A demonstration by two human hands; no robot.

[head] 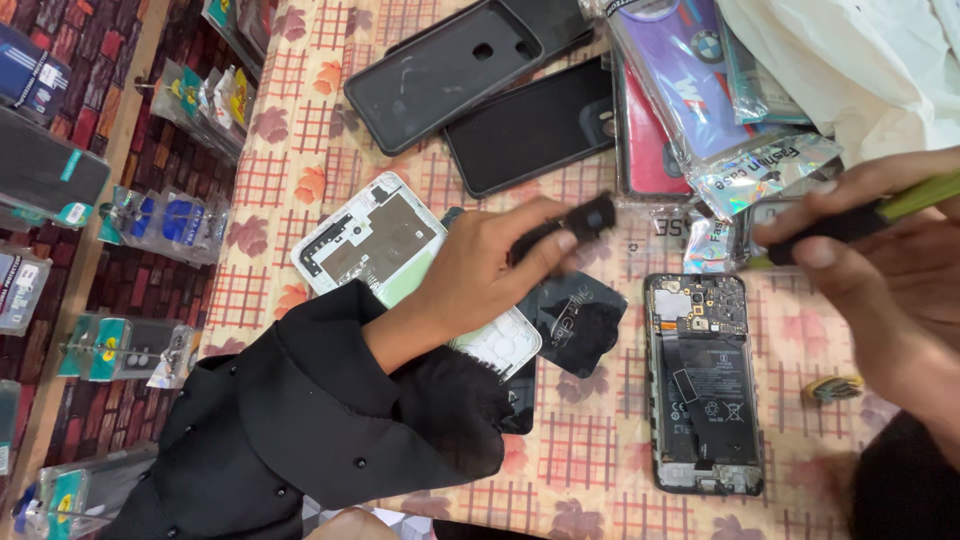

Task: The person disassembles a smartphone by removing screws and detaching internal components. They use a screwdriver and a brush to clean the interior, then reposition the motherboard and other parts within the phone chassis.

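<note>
Between the two hands lies one opened phone [705,380] with its battery showing. Under the left hand sits one white phone frame [372,240]. Beyond the hands lie two black phone cases [445,70], and several packaged cases [690,70].

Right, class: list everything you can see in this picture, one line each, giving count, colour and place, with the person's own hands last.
opened phone: one, black, back off, battery showing, lower right on the tablecloth
white back frame: one, white with dark plate, centre left, partly under the left arm
black phone cases: at least two, top centre
packaged cases: several, purple, red and shiny, top right
white bag: one, top right corner
hanging packets: many, left edge
left hand: holds a small black part
right hand: holds a green-and-black tool
</note>
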